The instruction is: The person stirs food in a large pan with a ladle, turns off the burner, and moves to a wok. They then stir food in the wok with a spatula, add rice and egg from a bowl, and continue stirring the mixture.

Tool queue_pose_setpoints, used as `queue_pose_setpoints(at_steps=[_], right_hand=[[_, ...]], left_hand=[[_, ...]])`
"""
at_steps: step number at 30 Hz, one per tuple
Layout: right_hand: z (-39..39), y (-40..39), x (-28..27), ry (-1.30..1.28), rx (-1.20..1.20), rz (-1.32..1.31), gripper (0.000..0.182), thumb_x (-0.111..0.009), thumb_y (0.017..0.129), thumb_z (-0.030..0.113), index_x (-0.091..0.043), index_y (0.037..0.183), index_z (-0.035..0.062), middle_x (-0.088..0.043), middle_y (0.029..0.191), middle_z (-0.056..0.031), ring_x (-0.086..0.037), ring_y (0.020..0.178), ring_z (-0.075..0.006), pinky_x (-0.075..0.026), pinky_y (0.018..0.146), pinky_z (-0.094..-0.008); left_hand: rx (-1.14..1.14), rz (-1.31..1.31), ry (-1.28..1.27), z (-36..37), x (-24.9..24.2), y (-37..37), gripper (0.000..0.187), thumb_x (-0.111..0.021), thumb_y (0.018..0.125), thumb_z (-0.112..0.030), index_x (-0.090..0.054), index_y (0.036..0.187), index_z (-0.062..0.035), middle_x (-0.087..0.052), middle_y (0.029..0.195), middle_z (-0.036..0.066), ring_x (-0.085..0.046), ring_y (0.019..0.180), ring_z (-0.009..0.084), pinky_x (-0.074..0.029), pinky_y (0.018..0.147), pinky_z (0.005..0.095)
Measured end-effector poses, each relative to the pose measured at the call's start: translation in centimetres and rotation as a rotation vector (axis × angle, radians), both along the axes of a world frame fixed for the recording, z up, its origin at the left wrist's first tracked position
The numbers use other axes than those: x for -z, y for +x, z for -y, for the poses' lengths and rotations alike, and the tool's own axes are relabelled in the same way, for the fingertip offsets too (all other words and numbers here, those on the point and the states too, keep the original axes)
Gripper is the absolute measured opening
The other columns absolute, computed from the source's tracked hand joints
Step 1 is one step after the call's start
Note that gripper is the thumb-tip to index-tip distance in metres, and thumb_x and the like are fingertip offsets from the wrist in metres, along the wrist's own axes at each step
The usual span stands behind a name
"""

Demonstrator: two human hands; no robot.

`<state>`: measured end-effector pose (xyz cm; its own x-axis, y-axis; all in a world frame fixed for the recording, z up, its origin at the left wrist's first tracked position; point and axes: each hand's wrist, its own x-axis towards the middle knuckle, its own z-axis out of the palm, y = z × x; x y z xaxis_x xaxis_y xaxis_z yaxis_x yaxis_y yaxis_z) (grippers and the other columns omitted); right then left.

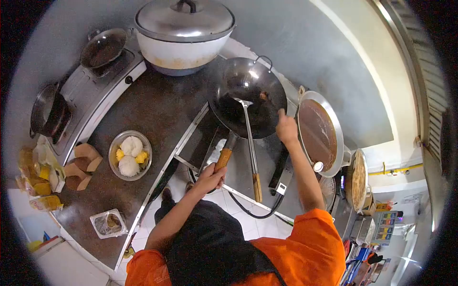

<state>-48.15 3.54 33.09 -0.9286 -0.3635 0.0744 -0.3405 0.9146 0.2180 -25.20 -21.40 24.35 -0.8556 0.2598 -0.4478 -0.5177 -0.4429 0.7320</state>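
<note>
My left hand is wrapped around the wooden handle of a dark wok, which tilts over the stove. Inside the wok lies the blade of a metal wok spatula, its long handle resting across the near rim, touched by neither hand. A small brown piece shows on the wok's inner wall. At the wok's right rim is my right hand, its fingers drawn together; what they hold, if anything, is hidden.
Right of the wok stands a wide pan of brown sauce. A large lidded pot is behind. On the left counter are a metal bowl with white and yellow balls, brown cardboard trays, a plastic container and a gas stove.
</note>
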Motion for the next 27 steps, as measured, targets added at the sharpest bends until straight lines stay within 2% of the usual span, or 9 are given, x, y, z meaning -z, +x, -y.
queue_pose_setpoints(at_steps=[2,10,17,19,20,22,23,25,27], right_hand=[[-0.7,-0.1,2.0,0.074,0.005,0.041,0.022,-0.046,0.086,0.008,-0.055,0.104,-0.0010,-0.063,0.077,-0.0214,-0.063,0.074,-0.0398,-0.051,0.066,-0.0480],[1.1,0.7,-1.7,0.021,0.058,0.022,0.027,-0.048,0.084,0.006,-0.055,0.108,-0.0007,-0.064,0.079,-0.0245,-0.064,0.076,-0.0406,-0.051,0.067,-0.0487],[2.6,4.2,-7.9,-0.311,0.027,-0.062,0.013,-0.053,0.081,0.005,-0.060,0.089,-0.0025,-0.062,0.076,-0.0244,-0.063,0.075,-0.0395,-0.049,0.067,-0.0456],[4.3,6.1,-10.1,-0.537,-0.027,0.039,0.012,-0.055,0.082,0.007,-0.060,0.086,-0.0034,-0.063,0.073,-0.0218,-0.064,0.071,-0.0366,-0.048,0.064,-0.0410],[5.2,7.1,-10.4,-0.524,-0.043,0.047,0.013,-0.055,0.084,0.010,-0.062,0.087,-0.0014,-0.063,0.078,-0.0227,-0.063,0.076,-0.0400,-0.049,0.066,-0.0418],[8.9,10.3,-11.1,-0.618,-0.110,0.141,0.011,-0.056,0.083,0.006,-0.062,0.088,-0.0016,-0.065,0.080,-0.0196,-0.064,0.076,-0.0355,-0.049,0.068,-0.0373],[11.1,12.1,-11.0,-0.666,-0.121,0.229,0.011,-0.057,0.082,0.005,-0.063,0.088,-0.0016,-0.065,0.081,-0.0188,-0.065,0.076,-0.0336,-0.049,0.069,-0.0359],[15.7,16.2,-9.6,-0.735,-0.158,0.417,0.011,-0.059,0.080,0.002,-0.064,0.089,-0.0013,-0.066,0.081,-0.0172,-0.065,0.074,-0.0287,-0.049,0.070,-0.0329],[20.7,20.3,-6.5,-0.741,-0.340,0.503,0.011,-0.062,0.079,0.004,-0.064,0.089,-0.0004,-0.066,0.078,-0.0167,-0.064,0.071,-0.0296,-0.049,0.067,-0.0340]], left_hand=[[0.024,-0.080,0.021,0.0,0.7,0.1,0.024,-0.055,0.094,-0.027,-0.045,0.095,-0.0056,-0.049,0.075,0.001,-0.046,0.052,0.0064,-0.036,0.041,0.0221],[0.025,-0.049,0.015,-0.2,0.6,-0.1,0.028,-0.055,0.093,-0.027,-0.043,0.097,-0.0019,-0.049,0.075,0.003,-0.048,0.051,0.0084,-0.039,0.043,0.0248],[0.039,-0.106,0.005,0.0,1.7,0.6,0.036,-0.058,0.091,-0.029,-0.044,0.106,-0.0001,-0.054,0.083,0.003,-0.054,0.067,0.0083,-0.046,0.058,0.0232],[0.071,-0.109,-0.104,0.6,1.0,1.0,0.043,-0.060,0.090,-0.030,-0.042,0.113,0.0020,-0.055,0.086,0.004,-0.056,0.074,0.0092,-0.047,0.064,0.0236],[0.136,-0.107,-0.124,1.1,1.2,1.5,0.050,-0.060,0.089,-0.031,-0.039,0.119,0.0029,-0.057,0.091,0.006,-0.057,0.082,0.0110,-0.048,0.070,0.0250],[0.194,-0.208,-0.228,2.2,1.2,3.3,0.060,-0.063,0.087,-0.036,-0.039,0.124,0.0047,-0.060,0.096,0.011,-0.059,0.085,0.0153,-0.049,0.075,0.0290],[0.258,-0.286,-0.309,3.1,1.8,4.4,0.064,-0.064,0.087,-0.039,-0.038,0.125,0.0053,-0.061,0.098,0.012,-0.059,0.086,0.0167,-0.049,0.076,0.0302],[0.368,-0.244,-0.364,4.6,2.9,7.0,0.068,-0.061,0.087,-0.044,-0.041,0.128,0.0058,-0.061,0.112,0.017,-0.059,0.104,0.0233,-0.048,0.087,0.0352],[0.441,-0.267,-0.499,7.0,1.1,9.0,0.068,-0.061,0.085,-0.047,-0.043,0.125,0.0051,-0.061,0.112,0.017,-0.060,0.101,0.0250,-0.048,0.087,0.0346]])
